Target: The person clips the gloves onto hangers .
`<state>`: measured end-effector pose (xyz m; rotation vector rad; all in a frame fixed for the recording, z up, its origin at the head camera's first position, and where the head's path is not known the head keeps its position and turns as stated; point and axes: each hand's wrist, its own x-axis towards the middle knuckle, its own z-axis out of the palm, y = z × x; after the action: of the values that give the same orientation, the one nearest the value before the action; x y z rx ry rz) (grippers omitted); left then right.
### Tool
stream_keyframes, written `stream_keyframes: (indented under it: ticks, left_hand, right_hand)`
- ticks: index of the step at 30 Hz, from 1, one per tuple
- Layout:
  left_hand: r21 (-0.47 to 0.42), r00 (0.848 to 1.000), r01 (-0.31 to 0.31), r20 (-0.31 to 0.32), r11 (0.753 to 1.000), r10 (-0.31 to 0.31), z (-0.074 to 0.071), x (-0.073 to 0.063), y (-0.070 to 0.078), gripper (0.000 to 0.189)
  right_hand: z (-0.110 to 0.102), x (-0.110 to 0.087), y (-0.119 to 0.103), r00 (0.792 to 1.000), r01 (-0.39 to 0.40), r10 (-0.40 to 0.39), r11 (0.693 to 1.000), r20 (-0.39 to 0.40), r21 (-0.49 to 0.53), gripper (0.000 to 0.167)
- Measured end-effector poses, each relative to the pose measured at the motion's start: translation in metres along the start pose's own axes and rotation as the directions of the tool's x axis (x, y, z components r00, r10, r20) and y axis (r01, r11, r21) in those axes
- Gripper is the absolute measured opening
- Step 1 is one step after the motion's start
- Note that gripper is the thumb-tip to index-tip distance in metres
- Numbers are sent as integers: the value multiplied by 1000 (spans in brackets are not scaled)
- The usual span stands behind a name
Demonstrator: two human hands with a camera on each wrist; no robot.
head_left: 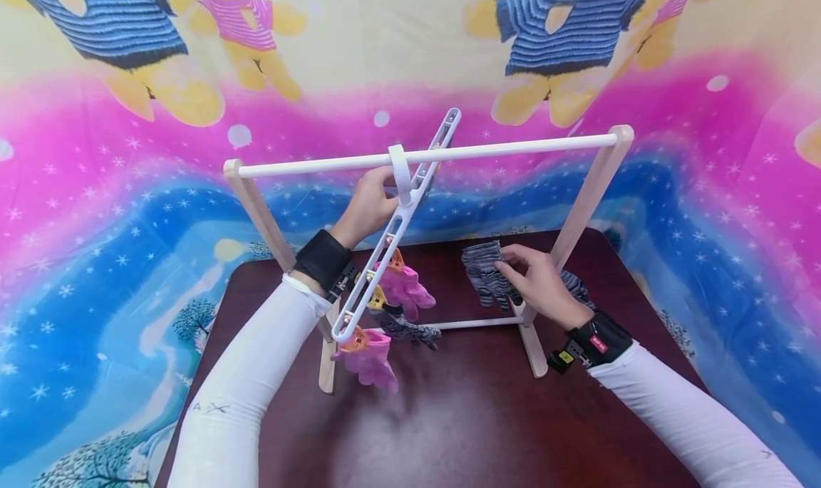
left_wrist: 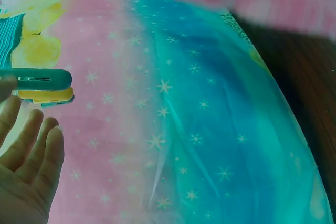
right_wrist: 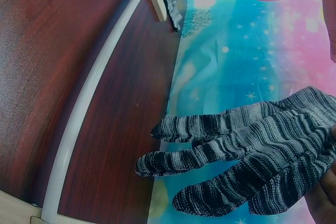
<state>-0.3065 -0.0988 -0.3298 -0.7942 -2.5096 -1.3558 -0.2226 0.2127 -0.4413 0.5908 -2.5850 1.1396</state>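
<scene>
A white clip hanger (head_left: pixel 400 217) hangs by its hook from the white rod (head_left: pixel 513 149), slanting from far right to near left. My left hand (head_left: pixel 367 206) holds it near the middle, just below the hook; other fingers of that hand (left_wrist: pixel 34 156) stretch out beside it in the left wrist view. Two pink gloves (head_left: pixel 368 360) and a black-and-grey striped glove (head_left: pixel 404 325) dangle from orange and yellow clips at its near end. To the right, my right hand (head_left: pixel 541 281) pinches another striped glove (right_wrist: pixel 252 150) by the cuff, its fingers hanging down.
The rod rests on two wooden uprights (head_left: pixel 586 203), joined low down by a white crossbar (right_wrist: pixel 79 108), on a dark red-brown table (head_left: pixel 436 417). More striped knit (head_left: pixel 574 287) lies behind my right wrist. A printed cloth (head_left: pixel 385 60) surrounds the table.
</scene>
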Motion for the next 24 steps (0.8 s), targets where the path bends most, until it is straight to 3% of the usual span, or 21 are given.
stream_keyframes:
  ticks: [6,11,24]
  left_hand:
    - [-54,998,-42,42,998,44,4,4,3,31]
    - [-28,997,-68,44,997,69,7,6,5,24]
    - [70,998,-40,55,997,36,1,5,8,21]
  right_hand:
    - [1,0,2,1000,4,-4,1000,-3,2,24]
    - [1,0,1,1000,6,-6,1000,0,-1,24]
    - [-1,2,-3,1000,11,-11,1000,1,-4,24]
